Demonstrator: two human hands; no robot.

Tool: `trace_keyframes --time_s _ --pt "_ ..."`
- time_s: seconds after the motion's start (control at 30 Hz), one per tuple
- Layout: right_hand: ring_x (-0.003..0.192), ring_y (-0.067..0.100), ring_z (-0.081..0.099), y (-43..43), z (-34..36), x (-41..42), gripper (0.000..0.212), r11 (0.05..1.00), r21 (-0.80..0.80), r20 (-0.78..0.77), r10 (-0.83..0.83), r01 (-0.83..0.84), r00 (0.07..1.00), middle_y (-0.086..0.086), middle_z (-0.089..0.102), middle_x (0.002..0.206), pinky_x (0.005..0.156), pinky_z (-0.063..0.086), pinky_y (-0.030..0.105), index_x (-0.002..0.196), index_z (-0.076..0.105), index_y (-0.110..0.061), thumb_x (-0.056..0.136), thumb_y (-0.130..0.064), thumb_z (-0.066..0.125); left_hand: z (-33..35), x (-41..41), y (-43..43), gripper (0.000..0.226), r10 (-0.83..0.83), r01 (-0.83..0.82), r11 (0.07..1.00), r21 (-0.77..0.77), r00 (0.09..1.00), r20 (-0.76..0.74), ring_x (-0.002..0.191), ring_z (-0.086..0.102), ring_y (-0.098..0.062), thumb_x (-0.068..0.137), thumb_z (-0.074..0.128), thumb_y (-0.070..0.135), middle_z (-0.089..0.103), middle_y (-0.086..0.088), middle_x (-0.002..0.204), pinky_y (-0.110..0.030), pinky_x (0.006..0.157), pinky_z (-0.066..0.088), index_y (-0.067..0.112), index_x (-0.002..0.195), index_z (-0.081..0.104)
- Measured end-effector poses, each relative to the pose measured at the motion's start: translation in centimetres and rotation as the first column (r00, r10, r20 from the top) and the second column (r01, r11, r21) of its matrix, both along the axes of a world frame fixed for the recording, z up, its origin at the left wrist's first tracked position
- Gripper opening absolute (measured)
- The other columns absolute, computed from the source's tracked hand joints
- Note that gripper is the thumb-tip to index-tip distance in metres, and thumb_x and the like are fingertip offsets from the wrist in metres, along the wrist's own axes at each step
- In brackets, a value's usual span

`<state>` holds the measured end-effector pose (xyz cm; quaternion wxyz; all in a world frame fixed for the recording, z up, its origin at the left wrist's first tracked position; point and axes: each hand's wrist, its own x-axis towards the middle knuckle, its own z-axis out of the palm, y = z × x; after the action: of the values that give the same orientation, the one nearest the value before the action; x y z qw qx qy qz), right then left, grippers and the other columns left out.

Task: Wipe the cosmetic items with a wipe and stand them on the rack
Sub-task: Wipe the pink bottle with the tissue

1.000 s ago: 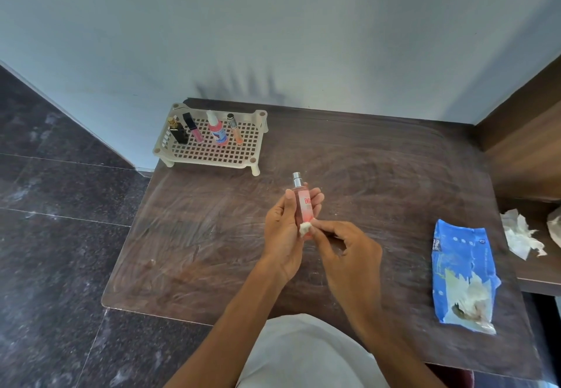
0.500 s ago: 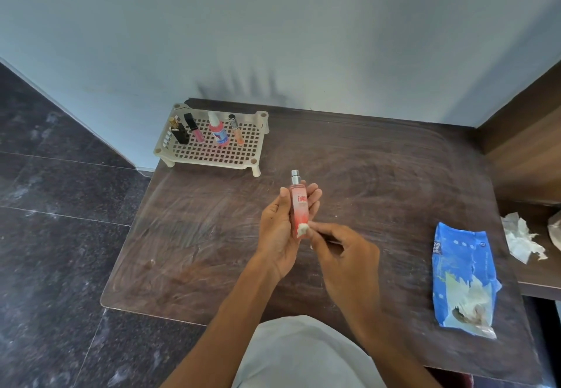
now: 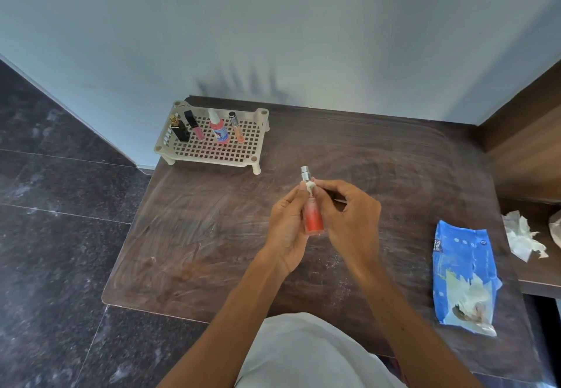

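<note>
A slim pink spray bottle (image 3: 312, 219) with a silver cap stands upright in my left hand (image 3: 287, 230) above the middle of the brown table (image 3: 212, 230). My right hand (image 3: 349, 220) pinches a small white wipe (image 3: 309, 186) against the bottle's neck, just under the cap. At the table's back left stands a cream perforated rack (image 3: 212, 148). On it stand a black bottle with a gold cap (image 3: 179, 129), a black-capped pink tube (image 3: 194, 125), a pink and blue bottle (image 3: 219, 129) and a thin orange tube (image 3: 236, 128).
A torn blue wipes packet (image 3: 464, 278) lies at the table's right edge. Crumpled used wipes (image 3: 523, 236) sit on a lower wooden shelf to the right. A pale wall runs behind the table, and dark stone floor lies to the left.
My right hand slid the wipe from the bottle's base up to its neck. The left hand turned the bottle, so its label faces away.
</note>
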<state>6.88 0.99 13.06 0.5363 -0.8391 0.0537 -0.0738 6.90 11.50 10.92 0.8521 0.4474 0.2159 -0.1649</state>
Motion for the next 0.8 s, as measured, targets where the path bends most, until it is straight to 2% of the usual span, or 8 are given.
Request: trace_keyframes --time_s 0.1,0.2,0.3,0.4,0.53,0.7,0.77,0.8 --pt "0.089 -0.001 0.070 -0.3 0.2 -0.5 0.014 0.998 0.067 -0.044 0.001 0.002 0.999 -0.014 0.075 0.095 0.079 0.057 0.017 0.105 0.077 -0.024 0.092 -0.026 0.071 0.0 0.2 0.1 0.033 0.058 -0.059 0.998 -0.019 0.997 -0.046 0.102 0.065 -0.025 0.099 0.058 0.028 0.068 -0.018 0.114 -0.051 0.103 0.047 0.004 0.119 0.069" --pt "0.089 -0.002 0.069 -0.3 -0.2 -2.2 0.016 0.998 0.056 -0.068 0.016 -0.012 0.998 -0.016 0.075 0.095 0.080 0.055 0.014 0.106 0.076 -0.024 0.090 -0.024 0.072 -0.1 0.3 0.3 0.035 0.142 -0.148 0.987 -0.065 0.986 -0.084 0.089 0.069 -0.020 0.097 0.058 0.031 0.071 -0.015 0.104 -0.040 0.090 0.056 0.004 0.116 0.068" --pt "0.089 -0.006 0.068 0.1 -0.9 -3.9 0.017 0.999 0.033 -0.059 -0.001 0.003 0.998 -0.018 0.073 0.094 0.076 0.050 0.006 0.106 0.075 -0.025 0.089 -0.024 0.073 -0.4 0.0 0.1 0.040 0.157 -0.163 0.985 -0.061 0.983 -0.098 0.086 0.072 -0.016 0.101 0.050 0.033 0.073 -0.013 0.101 -0.028 0.078 0.060 0.001 0.121 0.064" --pt "0.088 -0.007 0.067 0.3 -0.9 -3.4 0.016 1.000 0.024 -0.049 -0.016 0.017 0.999 -0.015 0.073 0.094 0.074 0.048 0.004 0.105 0.076 -0.022 0.089 -0.023 0.074 -0.4 -0.6 -0.5 0.047 0.138 -0.136 0.990 0.027 0.989 -0.051 0.095 0.071 -0.017 0.101 0.049 0.040 0.074 -0.012 0.107 -0.028 0.083 0.059 0.001 0.123 0.064" --pt "0.087 -0.004 0.069 0.4 0.0 -1.0 0.013 0.998 0.050 -0.027 -0.037 0.038 0.999 -0.013 0.074 0.093 0.077 0.053 0.010 0.103 0.076 -0.021 0.091 -0.020 0.071 -0.3 -0.9 -0.6 0.047 0.076 -0.076 0.997 0.014 0.997 -0.015 0.107 0.069 -0.023 0.096 0.052 0.042 0.072 -0.015 0.118 -0.034 0.091 0.055 0.007 0.124 0.067" --pt "0.085 -0.003 0.070 0.3 0.4 0.2 0.013 0.999 0.044 -0.029 -0.017 0.018 0.999 -0.015 0.074 0.091 0.079 0.056 0.015 0.102 0.078 -0.020 0.090 -0.021 0.072 -0.2 -1.3 -0.4 0.037 -0.005 0.005 1.000 -0.018 1.000 -0.025 0.098 0.073 -0.017 0.107 0.040 0.033 0.075 -0.010 0.108 -0.030 0.076 0.059 0.011 0.121 0.067" --pt "0.085 -0.005 0.069 0.2 0.3 -0.6 0.012 1.000 0.026 -0.019 0.012 -0.011 1.000 -0.019 0.072 0.090 0.076 0.054 0.011 0.101 0.077 -0.022 0.090 -0.020 0.073 0.0 -1.1 -0.4 0.037 0.010 -0.011 1.000 -0.006 0.999 -0.032 0.101 0.072 -0.019 0.108 0.037 0.031 0.075 -0.010 0.111 -0.031 0.079 0.059 0.010 0.121 0.065" --pt "0.085 -0.006 0.068 0.1 0.2 -1.2 0.013 1.000 0.008 -0.013 0.026 -0.026 1.000 -0.021 0.071 0.089 0.075 0.052 0.008 0.102 0.077 -0.023 0.089 -0.019 0.073 0.0 -0.9 -0.3 0.038 0.025 -0.025 1.000 -0.002 0.999 -0.027 0.108 0.070 -0.021 0.109 0.036 0.032 0.073 -0.011 0.118 -0.034 0.085 0.058 0.009 0.124 0.062"
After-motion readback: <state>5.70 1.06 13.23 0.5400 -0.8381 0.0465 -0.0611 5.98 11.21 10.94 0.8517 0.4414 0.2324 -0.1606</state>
